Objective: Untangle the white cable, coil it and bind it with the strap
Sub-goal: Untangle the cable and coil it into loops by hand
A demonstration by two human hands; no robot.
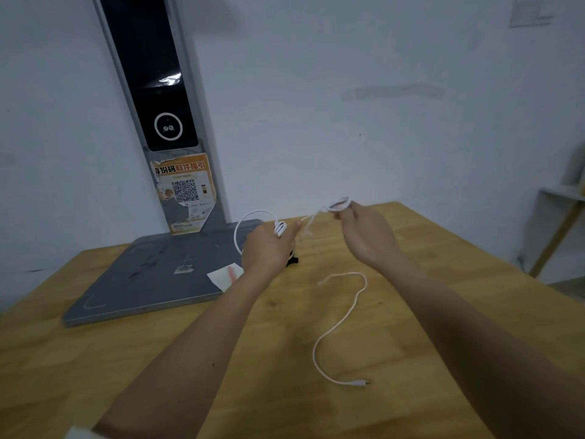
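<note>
A small black strap [292, 261] lies mostly hidden behind the left hand [264, 248]; only a dark corner shows on the wooden tabletop [443, 312]. Between the hands the thin white cable [340, 324] blurs, so its tangle is hard to read. Far left stands a grey metal stand with a flat base [142, 280], an orange QR sticker on its post. The left hand grips several gathered loops, one arc rising to its left. The right hand [364, 229] seems to pinch a small loop. The cable's free tail snakes across the near table, its plug end lying flat.
</note>
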